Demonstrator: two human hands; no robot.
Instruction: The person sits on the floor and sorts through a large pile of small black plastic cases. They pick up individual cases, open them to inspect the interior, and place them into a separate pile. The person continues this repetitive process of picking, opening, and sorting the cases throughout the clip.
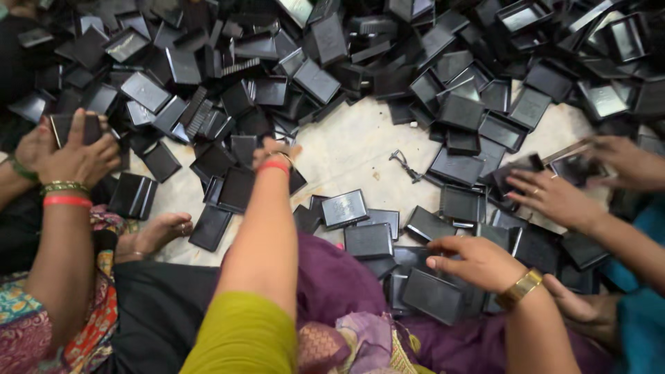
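My left hand (pixel 276 154), with a red bangle and a yellow-green sleeve, reaches forward into a heap of flat black plastic trays (pixel 315 82). Its fingers are at a black tray (pixel 238 188), but the wrist hides the grip. My right hand (pixel 474 262), wearing a gold bracelet, grips a black rectangular tray (pixel 433 295) on a small stack over my purple-clad lap. More loose trays (pixel 344 208) lie between my two hands.
A person at the left holds a black piece in both hands (pixel 69 154), with a bare foot (pixel 161 231) on the pale floor (pixel 353 149). At the right a person in teal handles trays with two hands (pixel 554 198). A small metal piece (pixel 405 165) lies on the floor.
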